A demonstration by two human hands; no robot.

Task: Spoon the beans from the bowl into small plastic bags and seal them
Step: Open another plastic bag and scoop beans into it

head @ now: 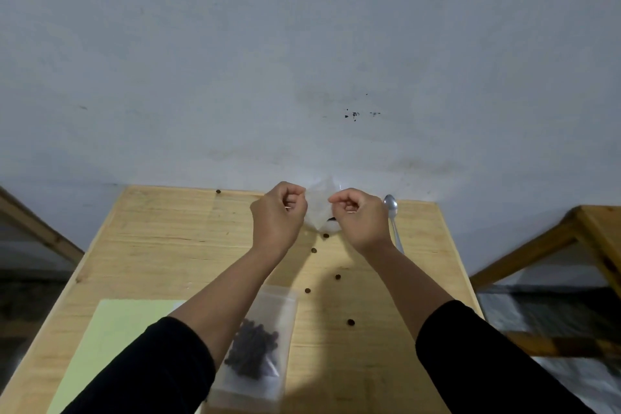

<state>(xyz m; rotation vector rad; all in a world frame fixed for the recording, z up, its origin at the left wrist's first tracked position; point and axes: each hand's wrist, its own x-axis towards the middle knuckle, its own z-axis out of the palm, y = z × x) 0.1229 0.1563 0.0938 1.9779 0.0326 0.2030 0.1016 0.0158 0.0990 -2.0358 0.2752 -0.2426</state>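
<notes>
Both hands, left (pixel 278 212) and right (pixel 359 216), pinch the top corners of a small clear bag (pixel 319 208) held at the table's (pixel 161 239) far edge. She should press evenly along the seal, keeping it upright; loose beans (pixel 350 322) already dot the wood.

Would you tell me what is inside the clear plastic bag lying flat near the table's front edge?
The clear plastic bag holds a cluster of dark beans; the left forearm covers its upper left corner.
</notes>
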